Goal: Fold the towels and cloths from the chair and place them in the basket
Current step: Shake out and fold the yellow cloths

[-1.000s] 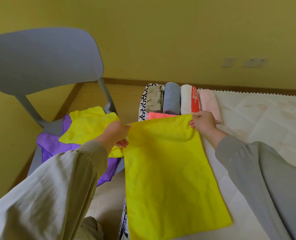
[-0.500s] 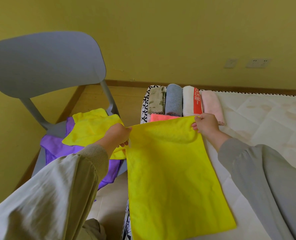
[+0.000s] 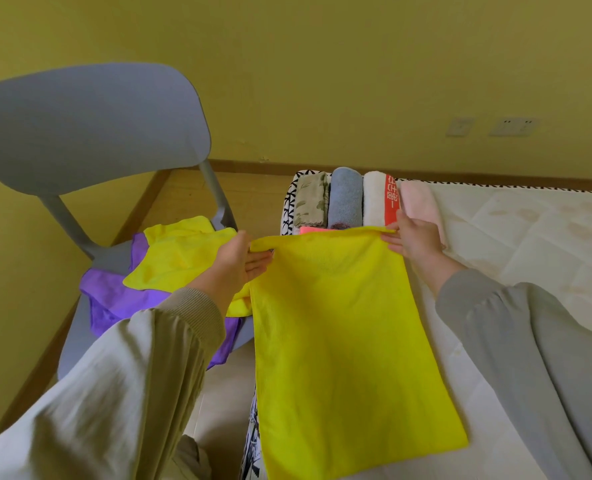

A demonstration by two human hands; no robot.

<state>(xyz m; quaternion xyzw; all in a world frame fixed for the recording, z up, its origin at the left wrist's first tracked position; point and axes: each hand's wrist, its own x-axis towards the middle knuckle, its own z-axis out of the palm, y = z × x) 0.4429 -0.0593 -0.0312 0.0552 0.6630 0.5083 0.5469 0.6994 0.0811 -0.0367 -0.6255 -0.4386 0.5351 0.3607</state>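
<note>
A: Position of the yellow cloth?
B: It lay flat on the mattress; the left hand pinched its far-left corner; the right hand pinched its far-right corner.
A: Surroundings?
B: Rolled towels lay just beyond; the chair at left held a purple cloth.
</note>
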